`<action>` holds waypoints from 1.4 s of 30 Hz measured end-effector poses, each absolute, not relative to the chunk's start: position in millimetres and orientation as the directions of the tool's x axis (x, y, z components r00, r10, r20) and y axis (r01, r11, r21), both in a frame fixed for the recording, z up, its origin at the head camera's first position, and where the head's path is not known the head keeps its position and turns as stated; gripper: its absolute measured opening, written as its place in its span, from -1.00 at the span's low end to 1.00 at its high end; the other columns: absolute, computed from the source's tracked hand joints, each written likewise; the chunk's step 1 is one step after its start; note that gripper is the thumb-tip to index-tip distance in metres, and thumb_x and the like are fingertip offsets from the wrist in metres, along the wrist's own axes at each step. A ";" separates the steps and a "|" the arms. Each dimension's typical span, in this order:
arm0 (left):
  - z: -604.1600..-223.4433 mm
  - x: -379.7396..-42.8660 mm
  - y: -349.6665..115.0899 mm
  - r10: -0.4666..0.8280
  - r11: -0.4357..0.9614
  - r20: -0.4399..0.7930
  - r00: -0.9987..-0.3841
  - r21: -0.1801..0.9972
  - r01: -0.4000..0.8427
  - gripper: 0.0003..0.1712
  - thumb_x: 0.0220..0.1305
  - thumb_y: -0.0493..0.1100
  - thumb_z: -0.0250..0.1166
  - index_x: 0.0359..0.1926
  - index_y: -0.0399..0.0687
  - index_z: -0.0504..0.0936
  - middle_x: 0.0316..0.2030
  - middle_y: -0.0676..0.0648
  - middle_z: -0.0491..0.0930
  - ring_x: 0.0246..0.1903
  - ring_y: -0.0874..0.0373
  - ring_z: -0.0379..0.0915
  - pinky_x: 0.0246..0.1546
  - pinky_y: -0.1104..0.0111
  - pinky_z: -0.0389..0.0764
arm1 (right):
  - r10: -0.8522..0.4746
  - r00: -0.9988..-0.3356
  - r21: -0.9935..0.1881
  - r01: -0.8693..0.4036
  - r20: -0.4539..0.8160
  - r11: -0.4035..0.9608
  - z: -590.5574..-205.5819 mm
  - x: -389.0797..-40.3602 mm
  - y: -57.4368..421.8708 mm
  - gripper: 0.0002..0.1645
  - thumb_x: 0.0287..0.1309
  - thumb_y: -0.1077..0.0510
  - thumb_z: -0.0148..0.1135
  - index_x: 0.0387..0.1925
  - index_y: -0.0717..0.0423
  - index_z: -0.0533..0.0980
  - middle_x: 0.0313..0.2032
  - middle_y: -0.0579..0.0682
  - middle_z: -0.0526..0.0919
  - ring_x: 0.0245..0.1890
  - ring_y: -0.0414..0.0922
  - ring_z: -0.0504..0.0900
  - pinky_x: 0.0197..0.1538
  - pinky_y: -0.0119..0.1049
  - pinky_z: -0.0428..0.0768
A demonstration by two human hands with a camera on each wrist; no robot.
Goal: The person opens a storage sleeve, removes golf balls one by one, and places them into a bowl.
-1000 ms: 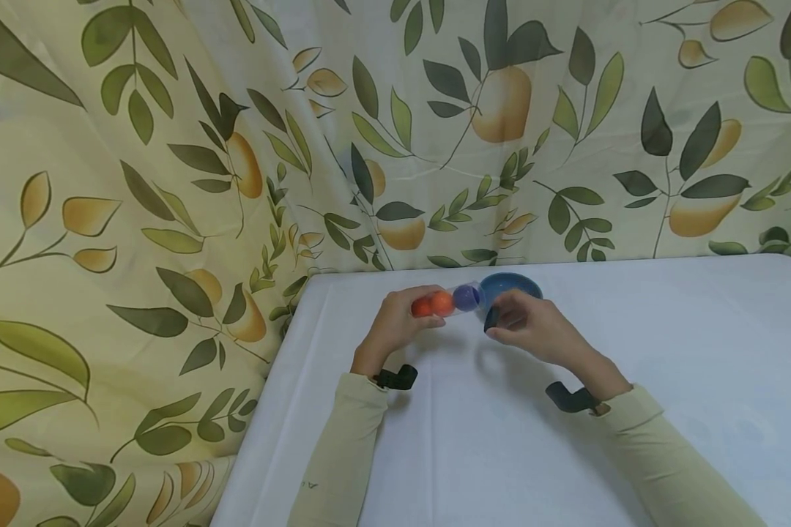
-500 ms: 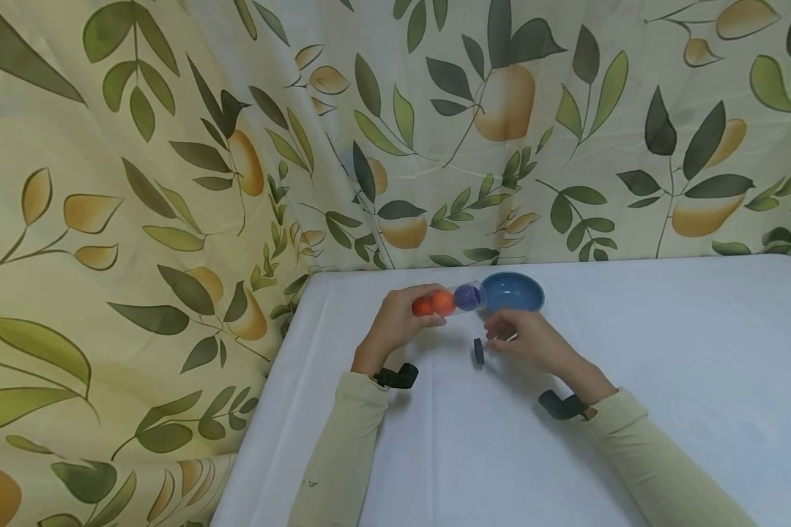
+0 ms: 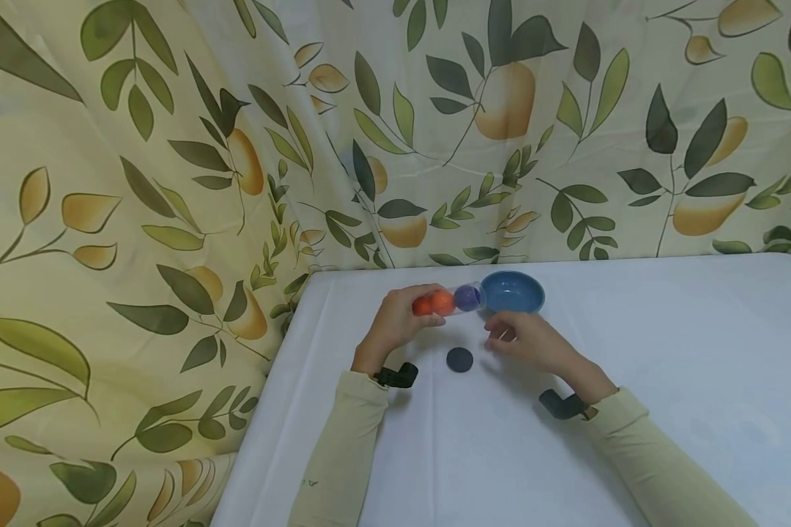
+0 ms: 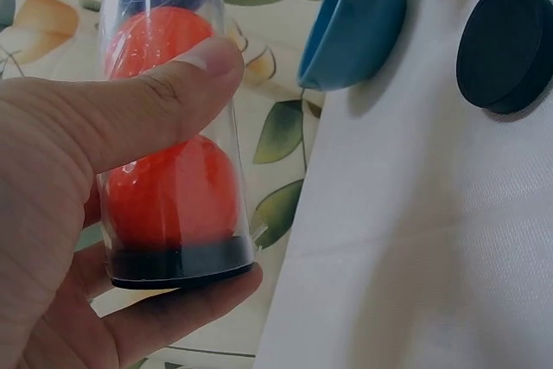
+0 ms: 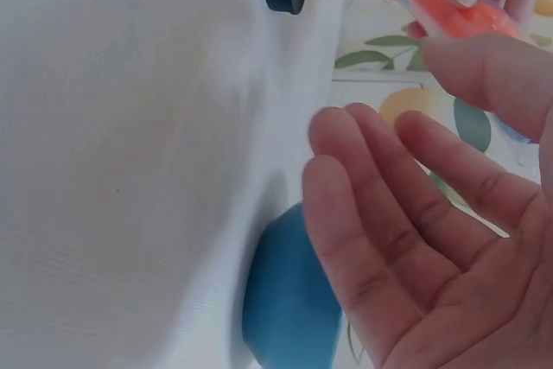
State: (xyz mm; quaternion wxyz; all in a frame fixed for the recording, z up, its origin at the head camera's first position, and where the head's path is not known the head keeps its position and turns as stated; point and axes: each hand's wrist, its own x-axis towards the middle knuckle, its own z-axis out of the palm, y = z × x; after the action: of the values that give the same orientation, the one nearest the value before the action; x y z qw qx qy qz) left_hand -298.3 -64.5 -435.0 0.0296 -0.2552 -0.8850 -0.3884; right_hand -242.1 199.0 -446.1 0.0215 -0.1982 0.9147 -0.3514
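Note:
My left hand (image 3: 400, 316) grips a clear plastic tube (image 4: 226, 162) with its thumb across the side. Inside the tube sit two orange balls (image 4: 173, 196) and a purple-blue ball (image 3: 466, 297) toward the mouth, which points at the bowl. A black base (image 4: 181, 261) closes the other end. A round black lid (image 3: 460, 359) lies flat on the table below the tube. Beside it my right hand (image 3: 534, 340) hovers with loosely bent fingers and nothing in them. Just beyond that hand stands a blue bowl (image 3: 513, 291).
A white cloth covers the table (image 3: 488, 454). Behind it and along the left hangs a curtain (image 3: 395, 168) printed with leaves and fruit. A black wrist mount (image 3: 398, 376) sits on the left wrist, another wrist mount (image 3: 562, 405) on the right.
My right hand has moved down slightly and let go of the black lid, which stood on edge and then fell flat, to the left. The left hand has stayed in place with the tube.

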 end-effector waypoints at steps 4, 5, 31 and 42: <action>-434.7 -298.2 -63.5 0.443 0.580 0.253 -0.860 0.651 0.490 -0.33 0.06 -0.13 0.61 0.24 0.13 0.66 0.15 0.02 0.70 0.17 0.07 0.58 0.23 0.19 0.55 | -0.330 -0.934 -0.644 -0.338 0.138 0.686 -442.8 -241.7 199.8 -0.70 0.27 0.15 0.36 -0.03 0.23 0.63 -0.23 0.02 0.76 -0.19 -0.08 0.70 -0.08 -0.13 0.67; -434.5 -298.0 -63.2 0.447 0.581 0.254 -0.858 0.647 0.494 -0.33 0.06 -0.13 0.61 0.24 0.12 0.66 0.15 0.01 0.70 0.17 0.07 0.59 0.23 0.19 0.55 | -0.315 -0.938 -0.651 -0.331 0.145 0.684 -441.7 -241.4 199.9 -0.69 0.27 0.14 0.36 -0.02 0.22 0.62 -0.22 0.02 0.76 -0.19 -0.07 0.70 -0.08 -0.13 0.67; -424.5 -293.0 -59.2 0.495 0.631 0.246 -0.833 0.558 0.539 -0.36 0.08 -0.10 0.59 0.24 0.18 0.66 0.13 0.01 0.68 0.13 0.08 0.51 0.18 0.18 0.53 | -0.293 -0.947 -0.801 -0.277 0.133 0.530 -430.1 -239.0 204.4 -0.39 0.46 0.03 0.20 0.40 0.18 0.33 0.03 0.23 0.71 -0.14 -0.01 0.75 -0.10 -0.33 0.67; -422.7 -291.7 -57.8 0.484 0.624 0.249 -0.839 0.574 0.530 -0.38 0.09 -0.11 0.59 0.22 0.17 0.67 0.06 0.01 0.66 0.08 0.10 0.47 0.14 0.19 0.50 | -0.314 -0.944 -0.827 -0.255 0.101 0.501 -434.0 -242.5 206.6 -0.39 0.45 0.08 0.22 0.41 0.17 0.33 0.07 0.31 0.67 -0.13 0.00 0.75 -0.10 -0.34 0.69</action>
State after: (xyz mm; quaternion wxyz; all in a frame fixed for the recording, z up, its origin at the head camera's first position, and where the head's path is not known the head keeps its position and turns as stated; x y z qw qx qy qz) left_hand -291.7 -57.8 -422.7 0.0349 -0.2816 -0.9004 -0.3299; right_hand -242.5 206.6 -434.0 0.0311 -0.1641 0.8658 -0.4716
